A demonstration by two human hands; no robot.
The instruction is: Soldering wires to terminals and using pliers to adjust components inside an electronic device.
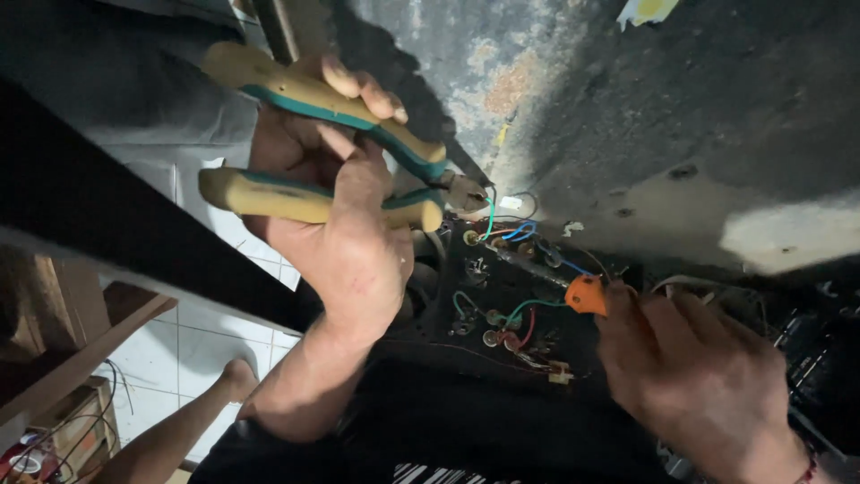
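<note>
Pliers (331,152) gripped by left hand (345,242) | right hand (694,376) fingers pinch orange connector (586,295)

Single head-worn view, no second view to overlap with. Looks down and forward past the wearer's own forearms, tilted so the tiled floor (193,354) shows bottom left, below the left-hand fingers (363,94). Very close range: left hand (345,242) and right hand (694,381) fill most of the lower half. Faces a dark wired panel (511,296) just between and beyond the fingers, with a rough stained wall (573,81) above them. Pliers (322,148) sit near frame centre-left, in the left-hand fingers. Right-hand fingers (627,300) at centre-right, touching an orange part (587,294). Dim light, edges dark, right corner unreadable.
</note>
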